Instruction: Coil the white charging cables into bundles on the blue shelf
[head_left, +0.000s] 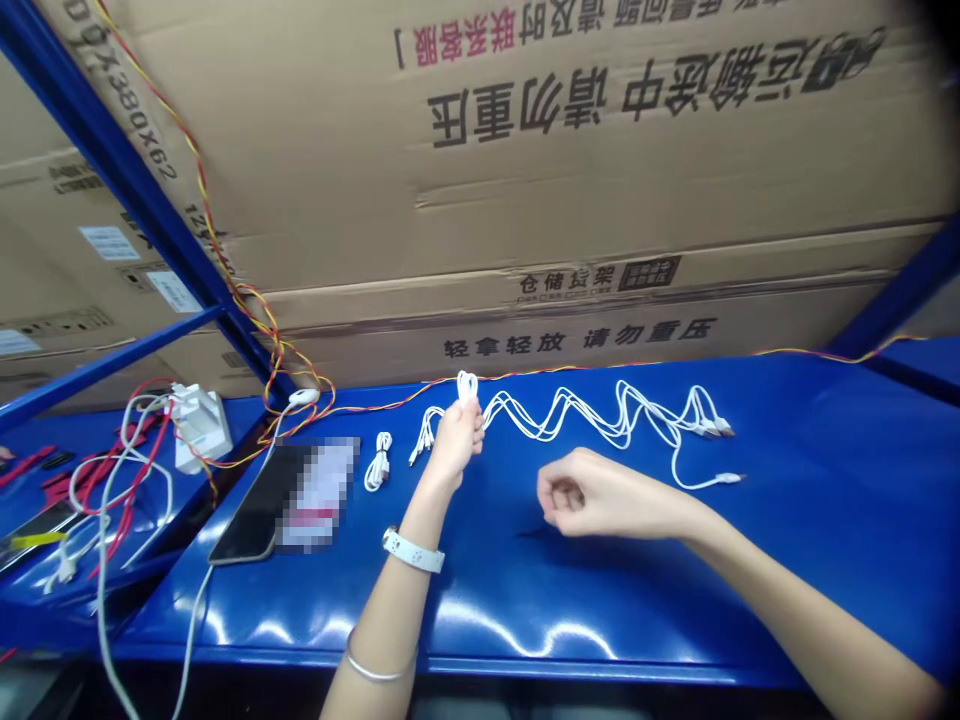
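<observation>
The white cable (570, 410) zigzags across the blue bench (787, 560), and the left hand (456, 440) grips its folded end upright. At four o'clock from there, the right hand (581, 495) hovers, clenched in a loose fist and clear of the cable. At nine o'clock lie a small coiled cable (379, 462) and a phone (259, 505).

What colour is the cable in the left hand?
The cable is white; head view shows it.
</observation>
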